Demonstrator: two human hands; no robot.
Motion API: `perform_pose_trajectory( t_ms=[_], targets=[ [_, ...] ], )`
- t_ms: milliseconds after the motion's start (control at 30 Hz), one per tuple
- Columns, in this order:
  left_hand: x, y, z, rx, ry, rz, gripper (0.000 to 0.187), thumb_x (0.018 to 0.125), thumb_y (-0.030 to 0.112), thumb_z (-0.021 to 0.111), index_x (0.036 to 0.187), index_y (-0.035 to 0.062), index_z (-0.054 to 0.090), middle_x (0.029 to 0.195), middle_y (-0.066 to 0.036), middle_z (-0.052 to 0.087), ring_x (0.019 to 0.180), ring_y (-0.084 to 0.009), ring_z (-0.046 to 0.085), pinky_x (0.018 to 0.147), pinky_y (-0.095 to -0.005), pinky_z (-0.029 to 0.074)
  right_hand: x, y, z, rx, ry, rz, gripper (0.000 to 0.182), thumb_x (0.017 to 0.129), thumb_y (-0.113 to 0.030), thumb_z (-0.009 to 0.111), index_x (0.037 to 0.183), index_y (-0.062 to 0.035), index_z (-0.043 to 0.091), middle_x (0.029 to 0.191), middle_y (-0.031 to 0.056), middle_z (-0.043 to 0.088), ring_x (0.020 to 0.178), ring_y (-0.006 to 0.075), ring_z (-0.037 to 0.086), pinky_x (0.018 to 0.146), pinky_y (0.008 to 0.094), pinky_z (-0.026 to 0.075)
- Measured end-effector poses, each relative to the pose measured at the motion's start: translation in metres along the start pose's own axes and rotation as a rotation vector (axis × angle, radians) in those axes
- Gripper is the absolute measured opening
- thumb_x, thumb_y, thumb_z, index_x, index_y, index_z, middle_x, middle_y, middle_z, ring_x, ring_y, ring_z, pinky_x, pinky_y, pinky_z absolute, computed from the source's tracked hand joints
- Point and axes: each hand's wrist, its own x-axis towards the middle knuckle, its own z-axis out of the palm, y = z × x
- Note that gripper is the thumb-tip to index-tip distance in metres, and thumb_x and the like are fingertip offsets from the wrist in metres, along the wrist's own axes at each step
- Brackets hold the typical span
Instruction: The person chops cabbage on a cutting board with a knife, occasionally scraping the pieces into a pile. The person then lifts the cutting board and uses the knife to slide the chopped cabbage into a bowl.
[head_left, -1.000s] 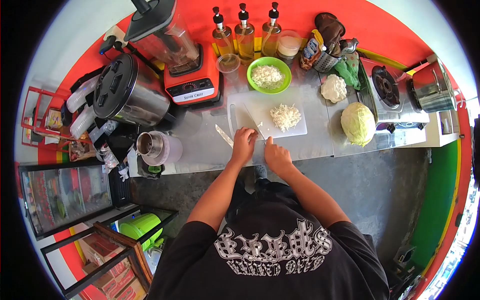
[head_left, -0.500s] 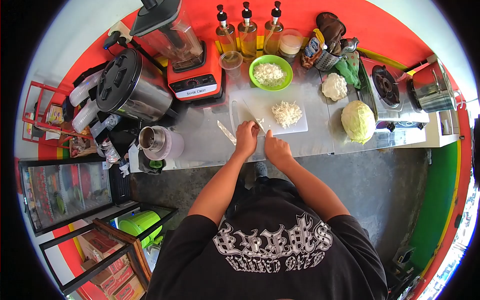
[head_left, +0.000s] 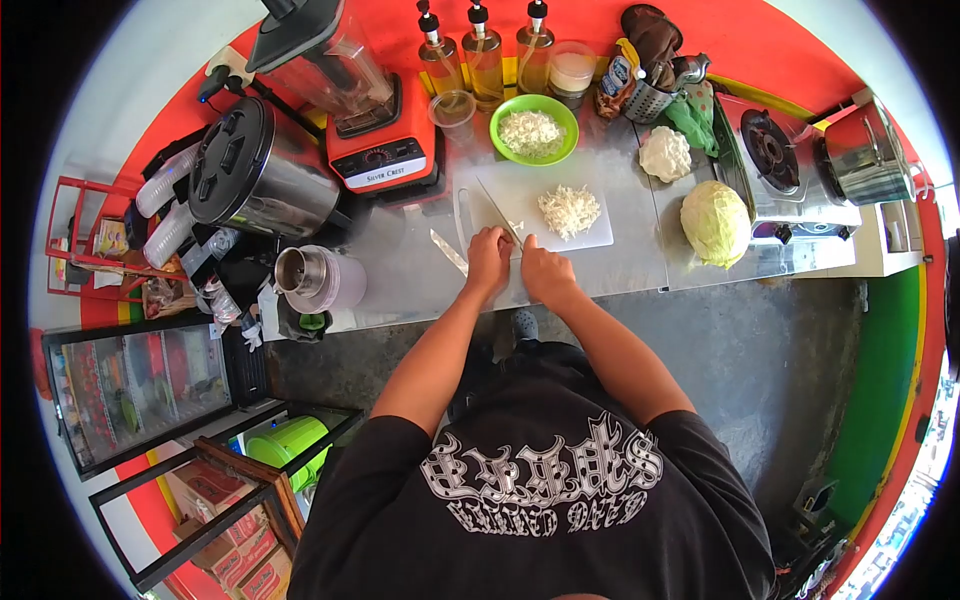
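Note:
My right hand [head_left: 546,268] is closed round the handle of a kitchen knife [head_left: 497,205], its blade slanting up and left over the white cutting board [head_left: 590,180]. Close beside it, my left hand [head_left: 490,258] has its fingers curled at the board's near edge, by the blade; whatever they hold is hidden. Small white bits lie by the fingertips. A pile of finely chopped white vegetable [head_left: 569,212] sits on the board's right half. Behind the board stands a green bowl [head_left: 568,148] with more chopped white pieces [head_left: 531,134]. Another knife [head_left: 449,252] lies left of the board.
To the right are a pale green cabbage [head_left: 715,224], a knobbly white lump [head_left: 665,154] and a gas stove [head_left: 770,160]. A red blender [head_left: 378,160], a lidded steel pot [head_left: 265,165] and a steel-topped jug [head_left: 320,280] stand left. Pump bottles [head_left: 484,70] line the wall.
The knife blade now shows more fully, slanting up-left from my right hand. Both hands stay close together at the board's near edge. The whole view has shifted slightly.

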Motion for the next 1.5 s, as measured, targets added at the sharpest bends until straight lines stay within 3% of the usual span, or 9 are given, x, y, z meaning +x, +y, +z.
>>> perform_pose_trajectory(
  t_ms=[133, 233, 367, 467, 567, 767, 1067, 1333, 1500],
  targets=[
    [0.003, 0.000, 0.000, -0.012, -0.007, -0.008, 0.008, 0.082, 0.004, 0.071, 0.088, 0.0042, 0.065, 0.085, -0.014, 0.063, 0.085, -0.0350, 0.062, 0.076, -0.0459, 0.049, -0.004, 0.002, 0.002, -0.026, 0.086, -0.045, 0.028, 0.098, -0.011, 0.045, 0.123, 0.0021, 0.045, 0.104, 0.0267, 0.072, 0.100, 0.0418, 0.071, 0.087, 0.0491, 0.057],
    [0.005, 0.003, -0.001, 0.022, 0.006, -0.031, 0.008, 0.082, 0.004, 0.072, 0.087, 0.0040, 0.065, 0.085, -0.015, 0.064, 0.084, -0.0348, 0.062, 0.076, -0.0466, 0.049, -0.007, 0.003, 0.007, 0.009, -0.055, 0.042, 0.033, 0.099, -0.013, 0.043, 0.127, 0.0023, 0.044, 0.107, 0.0270, 0.072, 0.100, 0.0412, 0.071, 0.087, 0.0493, 0.057],
    [0.001, -0.001, 0.002, 0.018, 0.006, -0.039, 0.007, 0.084, 0.005, 0.070, 0.087, 0.0034, 0.064, 0.086, -0.016, 0.065, 0.084, -0.0358, 0.063, 0.075, -0.0477, 0.049, -0.003, 0.001, 0.002, 0.037, -0.016, 0.036, 0.033, 0.098, -0.013, 0.044, 0.127, 0.0031, 0.045, 0.107, 0.0273, 0.071, 0.100, 0.0410, 0.072, 0.087, 0.0493, 0.057],
    [0.002, -0.011, 0.003, -0.023, 0.026, 0.033, 0.008, 0.087, 0.007, 0.067, 0.094, 0.0019, 0.064, 0.085, -0.017, 0.065, 0.083, -0.0353, 0.064, 0.076, -0.0451, 0.050, -0.001, 0.004, 0.000, -0.008, 0.002, -0.019, 0.033, 0.098, -0.012, 0.045, 0.126, 0.0038, 0.045, 0.104, 0.0278, 0.072, 0.100, 0.0413, 0.072, 0.086, 0.0500, 0.057],
    [0.002, 0.002, -0.013, -0.259, -0.074, -0.175, 0.023, 0.087, 0.006, 0.068, 0.109, 0.0011, 0.060, 0.086, -0.015, 0.062, 0.084, -0.0314, 0.063, 0.078, -0.0391, 0.051, -0.005, 0.006, 0.000, -0.009, 0.022, -0.033, 0.030, 0.098, -0.012, 0.046, 0.124, 0.0028, 0.046, 0.102, 0.0270, 0.072, 0.099, 0.0412, 0.072, 0.085, 0.0500, 0.057],
    [-0.002, 0.005, -0.019, -0.043, -0.083, -0.076, 0.030, 0.079, -0.002, 0.072, 0.106, 0.0051, 0.061, 0.090, -0.014, 0.059, 0.085, -0.0309, 0.061, 0.076, -0.0394, 0.050, -0.006, 0.004, 0.003, 0.021, -0.036, 0.011, 0.021, 0.098, -0.012, 0.047, 0.115, 0.0010, 0.047, 0.103, 0.0267, 0.072, 0.099, 0.0416, 0.072, 0.086, 0.0493, 0.057],
    [-0.004, 0.008, -0.019, -0.083, -0.084, -0.074, 0.009, 0.083, -0.001, 0.067, 0.090, 0.0052, 0.066, 0.087, -0.014, 0.056, 0.083, -0.0317, 0.060, 0.077, -0.0414, 0.049, -0.005, 0.004, 0.002, -0.100, 0.002, -0.059, 0.025, 0.097, -0.011, 0.047, 0.118, 0.0026, 0.048, 0.102, 0.0248, 0.073, 0.096, 0.0385, 0.073, 0.082, 0.0456, 0.060],
    [-0.010, -0.003, -0.014, -0.037, -0.063, -0.017, 0.009, 0.085, 0.003, 0.067, 0.093, 0.0063, 0.067, 0.086, -0.012, 0.055, 0.081, -0.0278, 0.060, 0.076, -0.0373, 0.049, 0.000, -0.003, -0.022, -0.138, -0.072, -0.088, 0.031, 0.097, -0.013, 0.050, 0.122, 0.0039, 0.046, 0.104, 0.0260, 0.073, 0.101, 0.0401, 0.072, 0.088, 0.0468, 0.058],
    [-0.007, 0.000, -0.016, -0.030, -0.072, -0.055, 0.009, 0.085, 0.002, 0.065, 0.093, 0.0059, 0.067, 0.088, -0.012, 0.055, 0.081, -0.0276, 0.059, 0.075, -0.0367, 0.049, 0.002, 0.003, 0.007, -0.071, -0.017, -0.028, 0.036, 0.097, -0.013, 0.047, 0.128, 0.0052, 0.044, 0.106, 0.0271, 0.072, 0.102, 0.0407, 0.071, 0.088, 0.0477, 0.057]
  ],
)
